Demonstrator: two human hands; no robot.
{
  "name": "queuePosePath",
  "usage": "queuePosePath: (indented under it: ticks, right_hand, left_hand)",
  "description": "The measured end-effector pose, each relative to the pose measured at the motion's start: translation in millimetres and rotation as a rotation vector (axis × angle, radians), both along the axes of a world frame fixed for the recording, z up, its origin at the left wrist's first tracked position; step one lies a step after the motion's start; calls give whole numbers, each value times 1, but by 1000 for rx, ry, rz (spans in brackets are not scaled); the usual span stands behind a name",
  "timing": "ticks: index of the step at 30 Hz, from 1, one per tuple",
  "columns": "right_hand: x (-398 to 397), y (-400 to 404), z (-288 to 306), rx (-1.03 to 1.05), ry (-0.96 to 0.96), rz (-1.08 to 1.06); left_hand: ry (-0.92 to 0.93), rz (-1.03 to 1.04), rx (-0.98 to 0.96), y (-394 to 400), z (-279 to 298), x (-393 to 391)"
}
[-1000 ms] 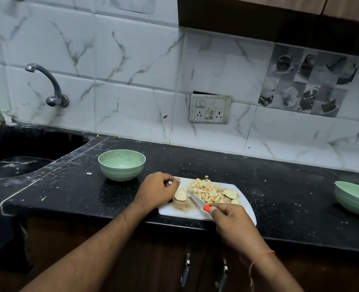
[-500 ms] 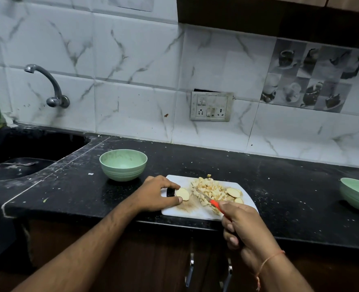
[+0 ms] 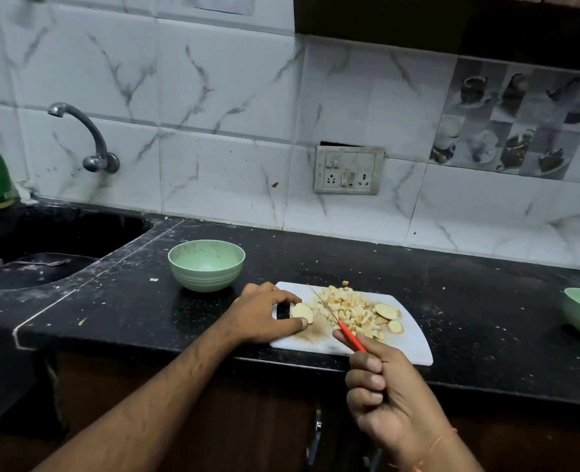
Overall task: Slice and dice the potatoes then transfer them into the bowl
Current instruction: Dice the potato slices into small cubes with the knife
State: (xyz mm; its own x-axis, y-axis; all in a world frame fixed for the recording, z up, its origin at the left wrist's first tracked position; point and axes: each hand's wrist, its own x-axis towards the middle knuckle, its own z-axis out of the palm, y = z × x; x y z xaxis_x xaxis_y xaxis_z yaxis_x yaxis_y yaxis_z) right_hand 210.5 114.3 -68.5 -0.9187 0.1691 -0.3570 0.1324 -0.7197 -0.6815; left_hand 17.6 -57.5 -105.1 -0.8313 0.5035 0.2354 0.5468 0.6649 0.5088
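Left hand pinches with thumb and forefinger (arm outstretched); right hand curls, seemingly raised, gripping.

- The black speckled stone counter looked polished, dusted with crumbs.
- The white rectangular plastic cutting board was matt and stained.
- The pale green ribbed bowl appeared matt plastic.
- The curved metal tap shone dully.

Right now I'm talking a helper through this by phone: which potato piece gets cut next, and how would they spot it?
Find the white cutting board at the black counter's front edge. At its left end the left hand pinches a potato slice. It lies alone, left of the knife; the diced pile and other slices lie right.
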Motion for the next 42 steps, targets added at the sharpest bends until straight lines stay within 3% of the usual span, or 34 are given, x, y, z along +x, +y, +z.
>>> queuePosePath:
  ticks: [4,7,12,26,34,42]
  right_hand:
    - [-3,-4,-3,783,114,-111]
    - [-9,-3,-2,1509,130,-150]
    - [-17,-12,0,2027,78,-165]
    - [-44,-31,-5,2343,21,70]
    - [0,-36,-4,2386,1,264]
    - [1,-29,8,2363,54,60]
  left_hand:
    - [-13,-12,40,-1,-2,-2]
    - [-15,-5,102,-2,-4,-3]
    - [-5,-9,163,-3,-7,-6]
    - [-27,5,200,-1,-11,-14]
    - [12,21,193,1,-11,-19]
    - [-9,-5,207,-2,-9,-14]
